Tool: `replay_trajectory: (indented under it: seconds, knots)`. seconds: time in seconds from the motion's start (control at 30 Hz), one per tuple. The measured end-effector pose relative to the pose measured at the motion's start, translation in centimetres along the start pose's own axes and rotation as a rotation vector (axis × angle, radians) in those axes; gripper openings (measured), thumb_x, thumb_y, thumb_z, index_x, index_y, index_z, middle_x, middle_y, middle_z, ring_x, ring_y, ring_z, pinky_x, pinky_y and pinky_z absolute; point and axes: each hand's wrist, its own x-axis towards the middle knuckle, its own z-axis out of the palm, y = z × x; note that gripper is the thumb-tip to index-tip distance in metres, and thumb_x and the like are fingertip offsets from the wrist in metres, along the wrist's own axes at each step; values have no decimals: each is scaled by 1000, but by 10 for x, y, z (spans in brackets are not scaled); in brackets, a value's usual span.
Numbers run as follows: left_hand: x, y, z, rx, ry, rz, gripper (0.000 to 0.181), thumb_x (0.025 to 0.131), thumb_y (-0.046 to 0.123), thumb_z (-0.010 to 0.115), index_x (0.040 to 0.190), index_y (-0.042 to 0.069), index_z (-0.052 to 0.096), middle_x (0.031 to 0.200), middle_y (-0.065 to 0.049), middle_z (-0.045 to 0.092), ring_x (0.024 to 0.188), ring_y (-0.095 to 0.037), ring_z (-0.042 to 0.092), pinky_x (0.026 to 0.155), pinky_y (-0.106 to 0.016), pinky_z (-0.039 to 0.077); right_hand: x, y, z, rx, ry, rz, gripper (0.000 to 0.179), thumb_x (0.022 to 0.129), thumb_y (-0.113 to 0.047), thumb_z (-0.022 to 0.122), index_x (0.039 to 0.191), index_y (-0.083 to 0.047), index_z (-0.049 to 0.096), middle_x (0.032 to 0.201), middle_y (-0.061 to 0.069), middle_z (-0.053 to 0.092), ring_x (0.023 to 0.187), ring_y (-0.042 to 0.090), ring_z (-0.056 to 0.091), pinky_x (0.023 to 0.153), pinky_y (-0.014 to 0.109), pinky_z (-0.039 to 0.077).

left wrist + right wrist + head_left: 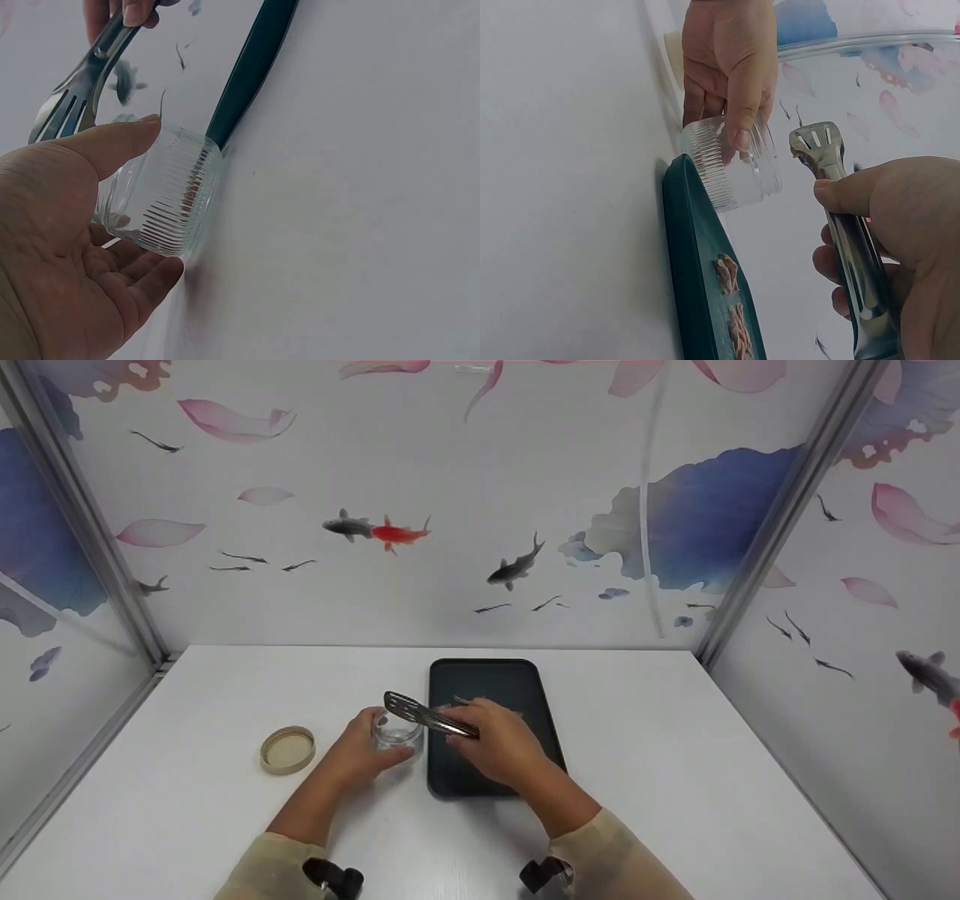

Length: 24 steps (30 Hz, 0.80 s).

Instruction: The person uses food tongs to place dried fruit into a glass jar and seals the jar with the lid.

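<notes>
My left hand (361, 748) grips a clear glass jar (161, 187) with a ribbed lower wall, thumb on one side and fingers on the other. The jar is beside the left edge of a dark green tray (487, 784), close over the table. Metal tongs (853, 255) with slotted ends are held in my right hand (499, 742), above the tray. Their slotted ends overlap the jar's mouth in the head view, and nothing shows between them. Wrinkled brownish pieces (737, 330) lie in the tray, partly hidden by my right hand in the head view.
A round tan lid (287, 751) lies on the white table (622, 780), left of my left hand. Printed panels (450, 607) with fish and petals enclose the table at the back and both sides, joined by metal posts (795, 502).
</notes>
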Motion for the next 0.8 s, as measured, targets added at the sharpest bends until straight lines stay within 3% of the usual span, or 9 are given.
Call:
replay_trajectory:
  seconds: [0.17, 0.33, 0.47, 0.63, 0.8]
  knots:
    - [0, 1, 0, 8, -6, -4, 101, 90, 43, 86, 164, 2, 32, 166, -26, 42, 155, -47, 42, 127, -64, 34, -1, -1, 1, -7, 4, -16, 44, 99, -34, 78, 142, -40, 69, 118, -8, 74, 101, 10, 68, 100, 51, 56]
    - [0, 2, 0, 22, -10, -9, 99, 91, 43, 85, 164, 3, 31, 166, -25, 43, 154, -45, 44, 126, -64, 36, 0, 0, 2, -17, -12, -8, 47, 100, -36, 78, 145, -40, 67, 136, -4, 72, 122, 16, 70, 115, 66, 47]
    - [1, 1, 0, 5, -14, -6, 101, 90, 43, 86, 164, 2, 31, 165, -25, 44, 153, -44, 46, 126, -63, 36, 0, 0, 1, -18, -31, 16, 51, 98, -39, 79, 147, -43, 64, 136, -6, 71, 116, 14, 70, 117, 66, 46]
    - [1, 1, 0, -4, -8, -8, 101, 89, 41, 87, 164, 2, 31, 165, -25, 44, 154, -44, 45, 127, -62, 35, 0, -1, 0, -7, -41, 52, 58, 96, -42, 81, 150, -40, 61, 123, -6, 70, 95, 12, 62, 102, 54, 54]
    - [0, 3, 0, 19, -2, -14, 101, 89, 43, 87, 164, 2, 32, 166, -26, 43, 155, -45, 43, 127, -63, 35, 0, -1, -2, 0, -40, 77, 65, 94, -45, 82, 154, -36, 58, 124, -3, 68, 92, 13, 59, 79, 37, 51]
